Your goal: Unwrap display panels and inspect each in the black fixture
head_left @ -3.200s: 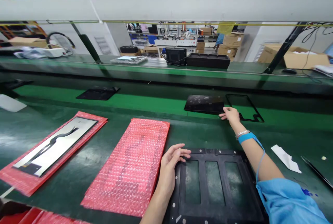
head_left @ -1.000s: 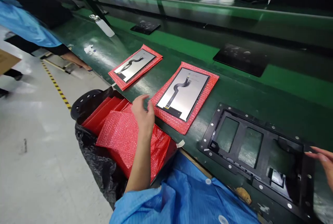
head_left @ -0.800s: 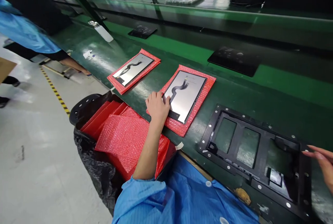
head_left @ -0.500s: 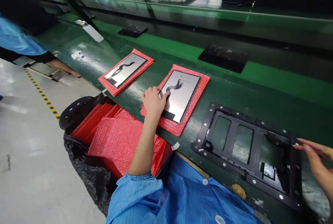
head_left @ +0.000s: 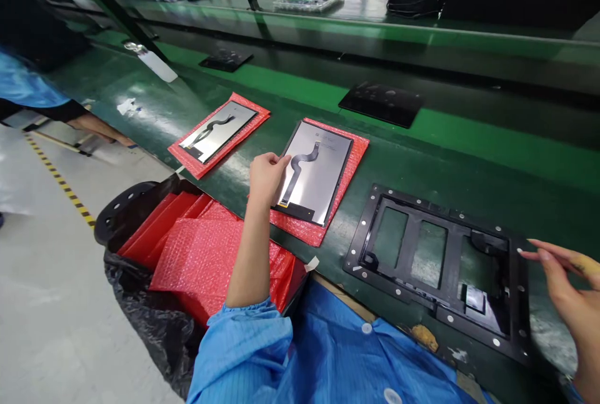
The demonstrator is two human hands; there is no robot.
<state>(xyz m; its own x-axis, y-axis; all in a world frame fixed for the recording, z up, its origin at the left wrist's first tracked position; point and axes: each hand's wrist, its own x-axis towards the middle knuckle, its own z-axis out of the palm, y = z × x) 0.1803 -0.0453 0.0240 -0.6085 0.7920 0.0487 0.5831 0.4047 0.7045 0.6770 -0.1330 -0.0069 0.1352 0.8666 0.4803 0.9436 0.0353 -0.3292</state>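
My left hand (head_left: 267, 179) pinches the left edge of an LCD panel (head_left: 323, 172), silver back up, with a dark ribbon cable (head_left: 296, 169) curving across it. The panel lies over a red bubble-wrap bag (head_left: 354, 163); its left side looks slightly raised. My right hand (head_left: 565, 279) is at the right end of a black frame fixture (head_left: 426, 204) with three window openings and round silver dots along its rim. Its thumb and fingertips are together; anything between them is too small to make out. A second LCD panel (head_left: 234, 119) rests on another red bubble-wrap bag (head_left: 187, 169) farther left.
A black-lined bin (head_left: 140, 304) of red bubble-wrap bags (head_left: 197, 254) stands against the bench's front edge. Two dark glass panels (head_left: 382, 104) lie farther back. A white bottle-like object (head_left: 157, 66) stands at the left, where another person's blue sleeve (head_left: 28, 79) shows.
My left hand has drawn the LCD panel's left edge up and leftward over the bubble wrap, and its ribbon cable now shows fully. My right hand stays by the fixture. The view has shifted slightly.
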